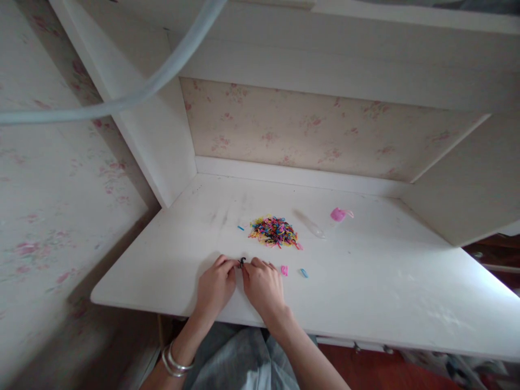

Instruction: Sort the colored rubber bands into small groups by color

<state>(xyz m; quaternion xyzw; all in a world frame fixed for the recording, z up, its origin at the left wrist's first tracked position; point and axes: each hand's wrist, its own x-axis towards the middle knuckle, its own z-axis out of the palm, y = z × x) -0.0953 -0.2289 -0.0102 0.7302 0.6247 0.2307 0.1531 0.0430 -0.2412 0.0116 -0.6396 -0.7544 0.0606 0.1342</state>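
My left hand (pixel 216 283) and my right hand (pixel 263 281) meet near the front edge of the desk, both closed with fingertips pinched together. Between them is a small bunch of black rubber bands (pixel 242 262), gripped from both sides. My fingers partly cover it. Just beyond lies a loose pile of small rubber bands (pixel 274 232) in many colours. To the right of my right hand are a bundle of pink rubber bands (pixel 284 270) and a blue rubber band (pixel 304 273). Another blue piece lies left of the pile.
On the white desk (pixel 385 276), a clear plastic piece (pixel 312 226) lies right of the pile, with a small pink item (pixel 338 215) with a loop beyond it. White side panels and a shelf (pixel 325 65) enclose the back. A pale curved tube (pixel 162 73) crosses the upper left.
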